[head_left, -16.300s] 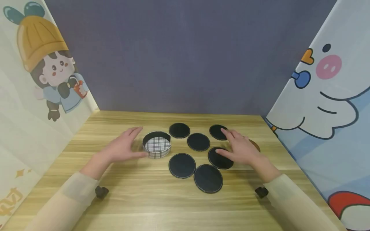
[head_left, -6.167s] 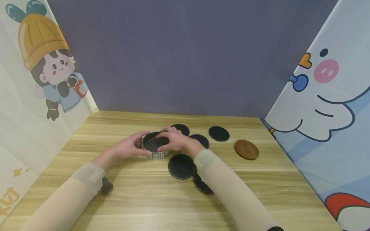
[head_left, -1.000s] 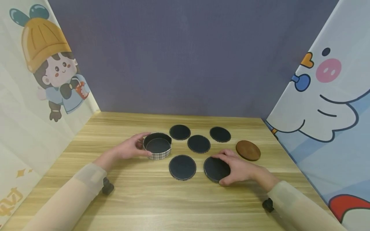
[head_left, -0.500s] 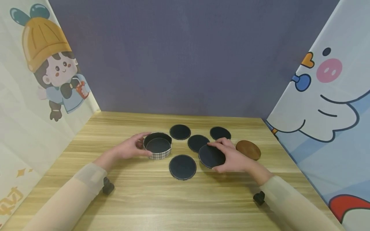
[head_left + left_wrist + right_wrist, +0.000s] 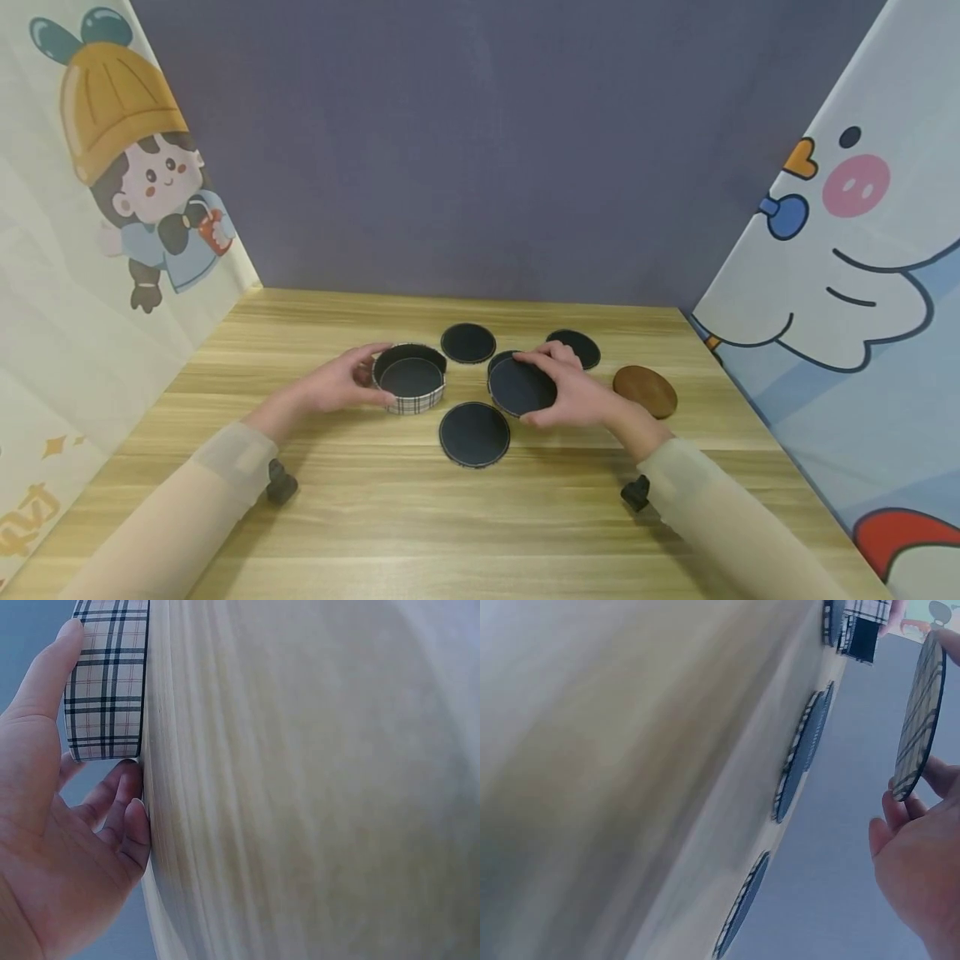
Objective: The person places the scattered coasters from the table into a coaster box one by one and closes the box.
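Note:
My left hand (image 5: 333,385) grips the round plaid coaster holder (image 5: 408,405), thumb on its near wall, other fingers round its far left side. A dark disc fills the holder's floor, and its wall has an opening on the right. My right hand (image 5: 576,393) pinches a black round coaster (image 5: 519,387) by its edge, thumb near, fingers far. The right wrist view shows this coaster (image 5: 922,712) raised off the table, plaid underside visible. In the head view it mostly covers another coaster. More black coasters lie flat: one in front (image 5: 475,435), one at the back (image 5: 468,343).
Behind my right hand lies another black coaster (image 5: 583,348), partly covered. A brown wooden disc (image 5: 645,392) sits to its right on the wood-grain table (image 5: 420,525). A grey panel (image 5: 480,150) stands behind, with cartoon-printed panels at both sides.
My right hand has lifted the near-right coaster and carried it left toward the holder. My left hand keeps its grip. Since the oldest frame, the holder's plaid floor has been covered by a dark disc.

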{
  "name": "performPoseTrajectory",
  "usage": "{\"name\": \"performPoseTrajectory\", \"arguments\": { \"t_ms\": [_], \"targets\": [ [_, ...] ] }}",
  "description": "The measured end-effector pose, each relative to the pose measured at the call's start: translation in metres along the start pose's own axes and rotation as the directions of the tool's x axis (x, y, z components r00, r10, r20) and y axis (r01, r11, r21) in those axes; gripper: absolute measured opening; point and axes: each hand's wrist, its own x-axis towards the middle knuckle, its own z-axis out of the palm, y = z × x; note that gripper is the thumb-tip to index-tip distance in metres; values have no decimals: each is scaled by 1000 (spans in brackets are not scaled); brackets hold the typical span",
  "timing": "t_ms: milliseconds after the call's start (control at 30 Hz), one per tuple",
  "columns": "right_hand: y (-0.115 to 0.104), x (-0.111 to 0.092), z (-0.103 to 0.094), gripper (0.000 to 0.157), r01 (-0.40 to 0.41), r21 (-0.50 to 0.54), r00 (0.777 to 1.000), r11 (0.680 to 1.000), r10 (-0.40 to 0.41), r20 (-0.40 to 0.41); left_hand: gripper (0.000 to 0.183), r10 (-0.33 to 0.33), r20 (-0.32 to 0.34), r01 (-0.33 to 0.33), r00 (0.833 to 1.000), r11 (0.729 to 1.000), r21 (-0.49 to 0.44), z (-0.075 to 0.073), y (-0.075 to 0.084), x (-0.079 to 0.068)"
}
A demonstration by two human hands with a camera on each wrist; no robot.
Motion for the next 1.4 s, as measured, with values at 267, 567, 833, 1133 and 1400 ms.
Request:
{"name": "performPoseTrajectory", "arguments": {
  "t_ms": [267,567,833,1133,1400],
  "targets": [
    [-13,26,3,99,-8,26,1000,1000,8,8,108,11,1,-11,1000,1000,0,0,-3,0],
    [-22,48,9,101,-18,41,1000,999,17,11,109,10,-6,-10,1000,1000,7,1,-6,3],
    [-33,68,17,104,7,-5,1000,1000,-7,12,109,14,-3,-14,1000,1000,5,0,-6,2],
    [-43,85,28,105,10,-23,999,1000,-9,37,109,10,4,-10,1000,1000,5,0,-7,2],
    [-53,98,37,104,39,-5,997,999,-39,64,108,14,7,-14,1000,1000,-13,0,-5,0]
  ]
}}
